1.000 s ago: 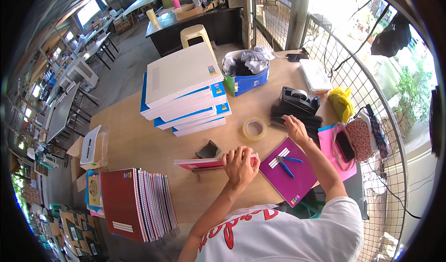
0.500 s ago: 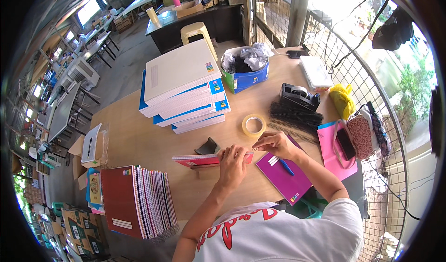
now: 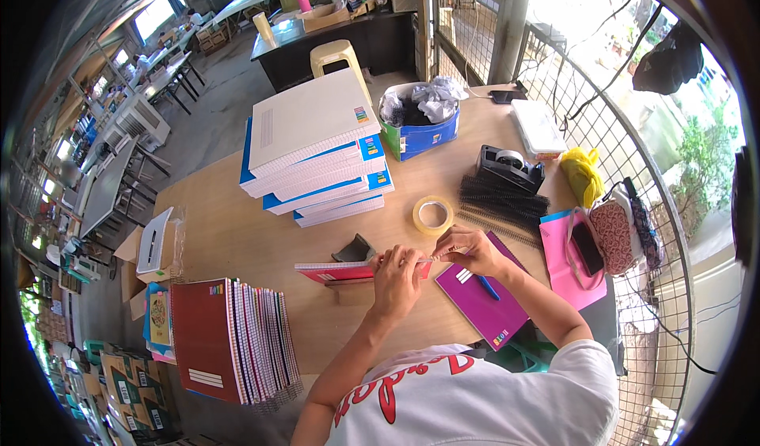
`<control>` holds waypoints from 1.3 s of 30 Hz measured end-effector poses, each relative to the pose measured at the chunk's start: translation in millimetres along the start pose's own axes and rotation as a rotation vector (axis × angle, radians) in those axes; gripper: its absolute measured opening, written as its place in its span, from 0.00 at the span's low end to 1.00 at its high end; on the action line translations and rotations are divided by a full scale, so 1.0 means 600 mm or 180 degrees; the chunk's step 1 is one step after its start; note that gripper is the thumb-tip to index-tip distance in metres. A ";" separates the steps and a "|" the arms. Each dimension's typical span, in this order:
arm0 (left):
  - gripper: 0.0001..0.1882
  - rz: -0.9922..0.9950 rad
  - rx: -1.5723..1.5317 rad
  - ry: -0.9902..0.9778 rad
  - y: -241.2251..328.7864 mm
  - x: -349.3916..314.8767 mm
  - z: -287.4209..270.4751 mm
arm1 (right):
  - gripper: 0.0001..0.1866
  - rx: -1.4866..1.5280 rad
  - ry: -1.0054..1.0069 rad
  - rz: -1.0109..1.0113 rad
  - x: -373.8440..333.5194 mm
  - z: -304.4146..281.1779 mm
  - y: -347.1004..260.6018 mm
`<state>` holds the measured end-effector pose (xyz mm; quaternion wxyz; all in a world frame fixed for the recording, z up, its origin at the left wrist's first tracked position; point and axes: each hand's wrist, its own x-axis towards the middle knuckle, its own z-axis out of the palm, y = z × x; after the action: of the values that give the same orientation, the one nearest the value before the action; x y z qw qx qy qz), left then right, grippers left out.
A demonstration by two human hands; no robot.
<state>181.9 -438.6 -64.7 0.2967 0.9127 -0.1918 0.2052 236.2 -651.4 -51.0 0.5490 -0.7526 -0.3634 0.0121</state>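
Red notebook [image 3: 336, 273], head view: it stands on edge, cover toward the person, extending leftward from the left fingers. The left hand [image 3: 398, 281] is curled over its upper right part, fingers closed on it. The right hand [image 3: 473, 250] meets its right end, thumb and fingertips drawn close together; whatever lies between them is too small to tell. Just beyond the left fingers is a grey block [image 3: 354, 250]; just beyond the right fingers, a tape roll [image 3: 434, 232]. Beneath the right hand lies a purple notebook [image 3: 492, 318] bearing blue-handled pliers [image 3: 488, 288], partly hidden. Farther out to the right of the right fingers are black coils [image 3: 503, 199] and a dispenser [image 3: 514, 175]. Well left of the left fingers stands a notebook stack [image 3: 207, 335]; farther beyond them rises a white-topped pile [image 3: 310, 121].
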 end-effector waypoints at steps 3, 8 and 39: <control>0.07 0.0000 0.0052 0.0040 0.003 0.003 0.000 | 0.09 -0.0554 0.0096 -0.0199 0.004 0.003 -0.006; 0.08 -0.0040 -0.0024 0.0013 -0.001 0.001 0.001 | 0.09 0.0121 -0.0354 0.0741 0.000 -0.003 -0.011; 0.05 0.0245 -0.0368 -0.0012 -0.005 -0.042 -0.013 | 0.11 -0.2176 -0.0298 -0.0145 -0.020 0.057 -0.086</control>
<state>159.9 -425.9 -72.7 0.3404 0.8864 -0.2389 0.2033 185.7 -623.4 -25.8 0.2480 -0.8833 -0.3879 -0.0881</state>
